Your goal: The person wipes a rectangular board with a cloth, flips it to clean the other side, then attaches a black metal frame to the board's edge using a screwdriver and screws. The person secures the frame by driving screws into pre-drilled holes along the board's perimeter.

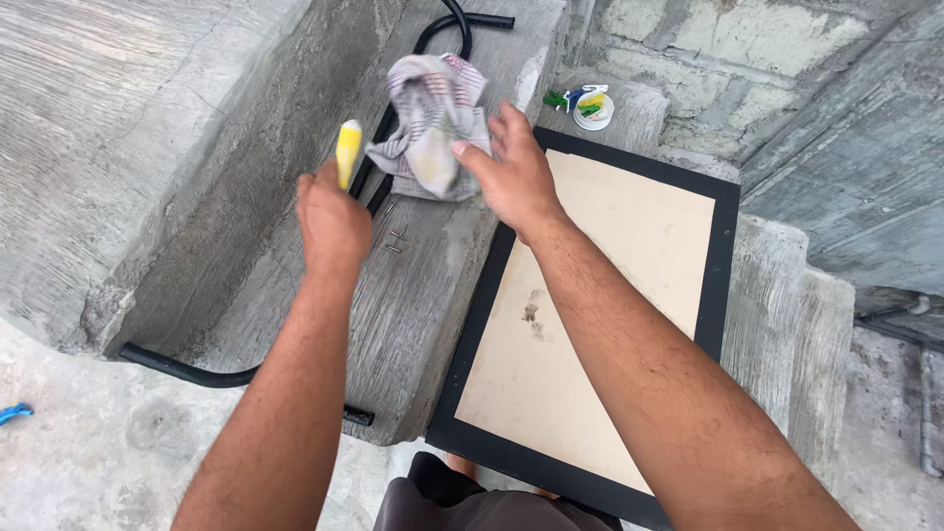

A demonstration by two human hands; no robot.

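Left hand [332,221] clenching around yellow-handled tool [348,150], right hand [513,169] gripping crumpled striped pale cloth [433,123], cloth sitting at tool's 3 o'clock, hanging over concrete counter [423,295], black-framed beige board [600,295] lying at 5 o'clock

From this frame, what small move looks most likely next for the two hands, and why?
Probably the right hand draws the striped cloth onto the yellow-handled tool held upright in the left hand, as if to wipe it. The cloth is already pinched and lifted off the concrete ledge, close beside the handle. The tool's tip is hidden, so this is a guess.
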